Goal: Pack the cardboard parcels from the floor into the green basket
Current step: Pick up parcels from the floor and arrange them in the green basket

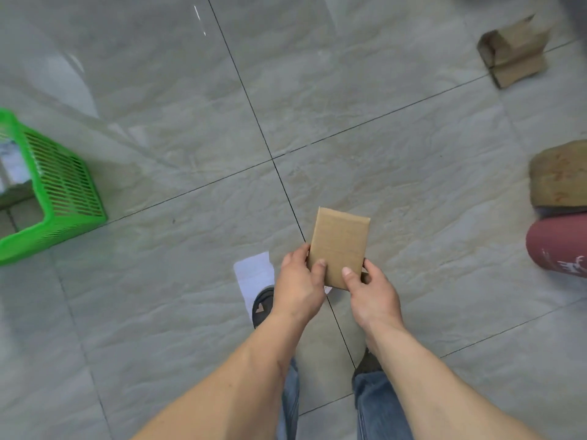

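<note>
Head view, looking down at a grey tiled floor with dark grout lines. Both hands out in front, close together, holding one flat cardboard parcel by its near end, above the floor, not resting on anything. Left hand grips the parcel's left near corner, thumb on top face, fingers curled round the edge. Right hand grips the right near corner, thumb on top, fingers underneath. Parcel is brown, rectangular, long side pointing away from the person, slightly tilted to the right.

Green basket sits on the floor at the far left edge, partly cut off, slatted plastic walls, well apart from the hands. What lies inside is unclear; something pale shows through the open top.

Second cardboard parcel on the floor top right, blurred, flaps loose. Third brown cardboard piece at the right edge, partly cut off. Just below it a dark red cylindrical object with white markings, also cut off.

White paper sheet lies flat on the floor under the left hand, beside a dark shoe. Blue jeans visible between the forearms.
</note>
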